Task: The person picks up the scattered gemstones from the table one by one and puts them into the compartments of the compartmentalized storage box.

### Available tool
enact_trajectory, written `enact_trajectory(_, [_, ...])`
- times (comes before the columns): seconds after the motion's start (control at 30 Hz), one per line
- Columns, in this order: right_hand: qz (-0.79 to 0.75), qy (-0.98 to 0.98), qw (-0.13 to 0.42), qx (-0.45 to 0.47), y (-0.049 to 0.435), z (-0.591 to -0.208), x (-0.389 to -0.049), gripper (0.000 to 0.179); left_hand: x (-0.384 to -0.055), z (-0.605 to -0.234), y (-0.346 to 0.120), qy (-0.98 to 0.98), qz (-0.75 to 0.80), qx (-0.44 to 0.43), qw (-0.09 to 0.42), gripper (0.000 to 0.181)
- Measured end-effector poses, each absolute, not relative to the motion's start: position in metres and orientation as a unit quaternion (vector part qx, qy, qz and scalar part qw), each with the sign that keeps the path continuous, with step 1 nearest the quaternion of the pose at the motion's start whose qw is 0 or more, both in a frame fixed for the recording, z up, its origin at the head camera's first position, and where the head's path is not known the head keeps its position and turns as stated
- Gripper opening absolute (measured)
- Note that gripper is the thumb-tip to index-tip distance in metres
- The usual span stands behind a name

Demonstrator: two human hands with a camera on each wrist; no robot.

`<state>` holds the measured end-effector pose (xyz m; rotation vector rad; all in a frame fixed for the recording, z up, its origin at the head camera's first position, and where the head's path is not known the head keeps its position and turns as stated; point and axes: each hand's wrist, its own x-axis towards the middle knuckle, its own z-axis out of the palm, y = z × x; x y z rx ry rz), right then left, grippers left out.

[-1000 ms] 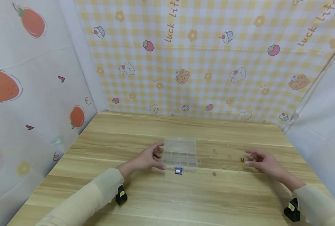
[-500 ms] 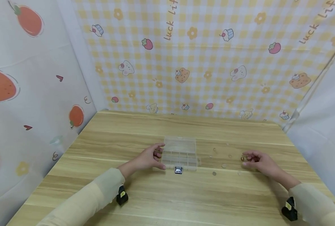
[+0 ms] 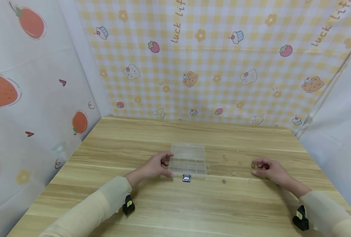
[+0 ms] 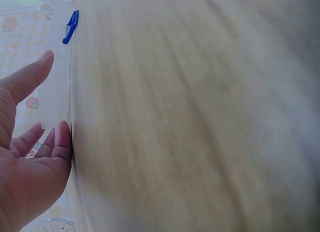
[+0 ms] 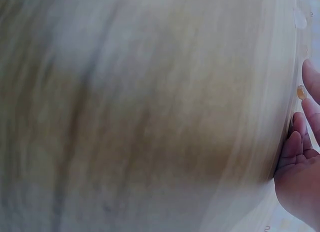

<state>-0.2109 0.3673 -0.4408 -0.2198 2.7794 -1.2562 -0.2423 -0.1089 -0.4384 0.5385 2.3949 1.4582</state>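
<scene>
A clear plastic compartment box (image 3: pixel 188 151) lies with its lid raised back on the wood-look table. A blue clasp (image 4: pixel 72 26) shows at its front edge. My left hand (image 3: pixel 154 166) is at the box's left end, thumb at the front corner and index finger beside the lid, fingers loosely bent. On the right, my right hand (image 3: pixel 270 169) is low over the table. Its thumb and index finger are spread around a small, round gold-brown piece (image 3: pixel 253 166). In the right wrist view this amber piece (image 5: pixel 301 93) shows by the fingertips, a gap between them.
Several small pale or clear discs and rings, such as a clear disc (image 3: pixel 234 173) and a grey disc (image 3: pixel 224 181), lie scattered between the box and my right hand. A checked cloth (image 3: pixel 199 82) hangs behind the table (image 3: pixel 163 210).
My right hand has moved left, bringing its thumb and index finger around the gold-brown piece. My left hand and the box have stayed in place.
</scene>
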Motion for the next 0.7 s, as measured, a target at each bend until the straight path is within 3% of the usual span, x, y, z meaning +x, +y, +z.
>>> enact_trajectory(0.7, [-0.387,0.920,0.018,-0.055,0.3632,-0.4426,-0.2115,0.044,-0.2433,-0.4380,-0.1080,0.831,0.506,0.181,0.142,0.075])
